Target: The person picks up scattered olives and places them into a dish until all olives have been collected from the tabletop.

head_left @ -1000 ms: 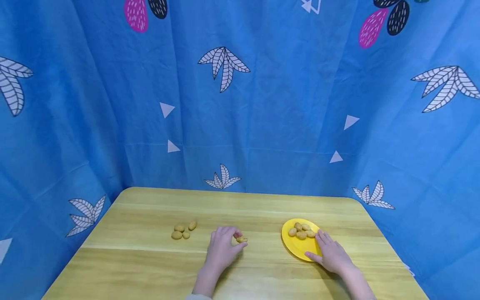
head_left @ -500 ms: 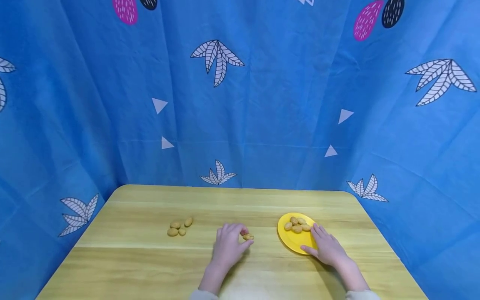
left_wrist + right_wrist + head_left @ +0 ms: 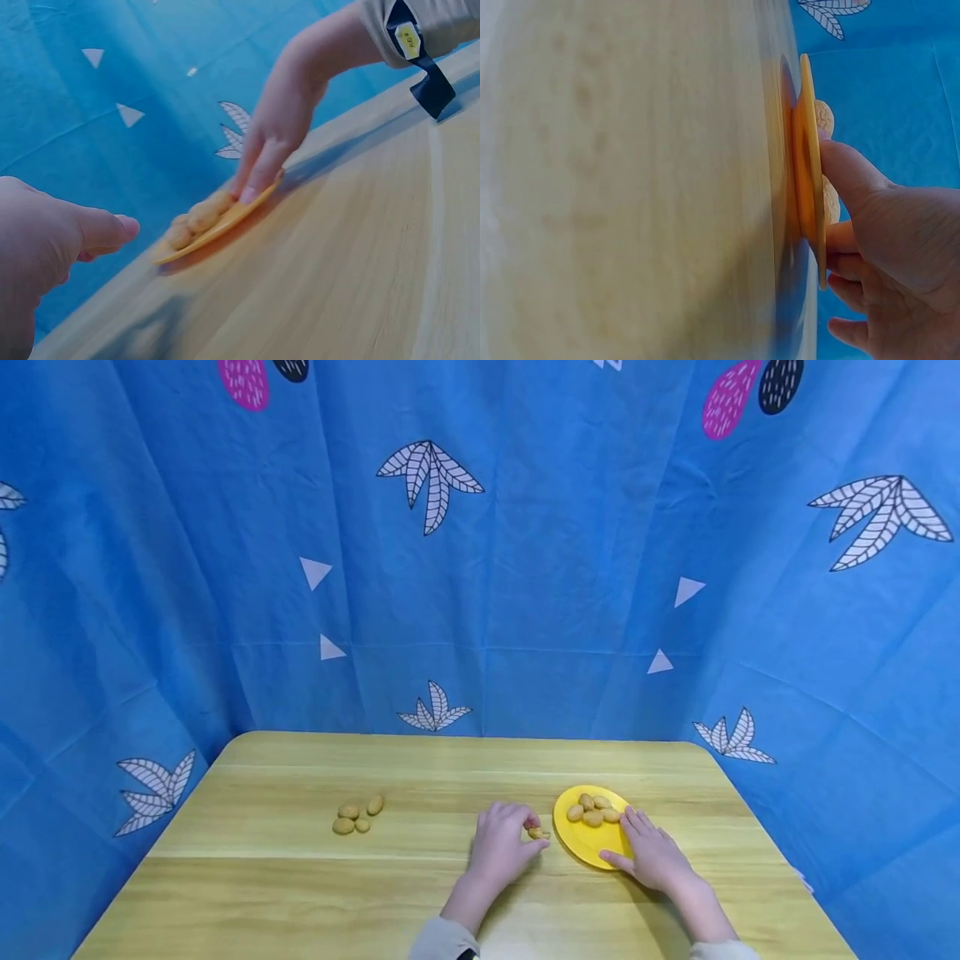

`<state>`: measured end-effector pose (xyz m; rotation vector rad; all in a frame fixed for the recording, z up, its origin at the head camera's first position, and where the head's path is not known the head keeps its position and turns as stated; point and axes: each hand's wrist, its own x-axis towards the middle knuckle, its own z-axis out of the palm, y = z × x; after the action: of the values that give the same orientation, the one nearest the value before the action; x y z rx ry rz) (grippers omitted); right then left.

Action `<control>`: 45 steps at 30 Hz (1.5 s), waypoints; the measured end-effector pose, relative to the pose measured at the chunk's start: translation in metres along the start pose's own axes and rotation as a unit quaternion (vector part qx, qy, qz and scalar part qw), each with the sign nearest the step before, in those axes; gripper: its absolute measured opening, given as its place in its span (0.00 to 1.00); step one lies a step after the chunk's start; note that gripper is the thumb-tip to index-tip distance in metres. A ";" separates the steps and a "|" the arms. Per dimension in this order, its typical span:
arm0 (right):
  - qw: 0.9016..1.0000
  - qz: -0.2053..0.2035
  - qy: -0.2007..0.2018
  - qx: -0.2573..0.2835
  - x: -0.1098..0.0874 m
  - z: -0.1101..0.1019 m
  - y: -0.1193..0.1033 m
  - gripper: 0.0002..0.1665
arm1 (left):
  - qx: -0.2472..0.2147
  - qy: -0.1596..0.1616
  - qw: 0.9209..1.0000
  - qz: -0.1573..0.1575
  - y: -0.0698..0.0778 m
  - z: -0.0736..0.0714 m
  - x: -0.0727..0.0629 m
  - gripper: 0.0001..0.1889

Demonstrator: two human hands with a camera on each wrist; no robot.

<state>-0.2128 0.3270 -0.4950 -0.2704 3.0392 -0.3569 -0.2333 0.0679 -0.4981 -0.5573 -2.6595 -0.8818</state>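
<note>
My left hand (image 3: 504, 843) pinches a peanut (image 3: 538, 832) between thumb and fingers, low over the table just left of a yellow plate (image 3: 588, 847). Several light-brown peanuts (image 3: 592, 818) lie together on the far part of that plate. Across its right side rests my right hand (image 3: 654, 853), fingers spread and straight, thumb on the plate. The left wrist view shows the left hand (image 3: 52, 247) apart from the plate (image 3: 217, 232), its peanut not visible. In the right wrist view, the thumb of the right hand (image 3: 900, 247) touches the plate (image 3: 810, 157) near the peanuts (image 3: 829, 199).
Several more peanuts (image 3: 348, 816) lie in a loose group on the left part of the wooden table (image 3: 262, 893). A blue patterned curtain (image 3: 480, 568) hangs behind and beside the table.
My left hand has moved right with the pinched peanut, from mid-table to near the plate's left edge. The right hand stays on the plate. The head view has shifted slightly.
</note>
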 end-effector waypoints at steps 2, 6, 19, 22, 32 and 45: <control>1.000 0.007 -0.003 0.004 -0.002 0.001 0.000 0.50 | 0.003 -0.008 1.000 0.004 0.003 0.007 0.002 0.13; 1.000 0.007 -0.007 0.004 0.000 0.002 -0.004 0.50 | 0.013 -0.013 1.000 0.008 0.006 0.018 0.007 0.13; 1.000 0.014 -0.011 0.000 -0.002 0.000 -0.001 0.50 | 0.071 -0.028 0.994 0.078 0.027 0.050 0.022 0.13; 1.000 0.011 -0.012 -0.002 -0.002 -0.001 -0.001 0.50 | 0.083 -0.035 0.993 0.078 0.031 0.055 0.025 0.13; 1.000 0.007 -0.006 -0.004 -0.001 -0.005 -0.004 0.50 | 0.096 -0.044 0.993 0.052 0.035 0.068 0.030 0.13; 1.000 0.017 -0.011 0.008 -0.001 -0.003 -0.003 0.50 | 0.090 -0.029 0.995 0.020 0.029 0.077 0.035 0.12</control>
<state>-0.2114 0.3248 -0.4909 -0.2193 3.0140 -0.3737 -0.2622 0.1464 -0.5300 -0.5985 -2.7323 -0.6151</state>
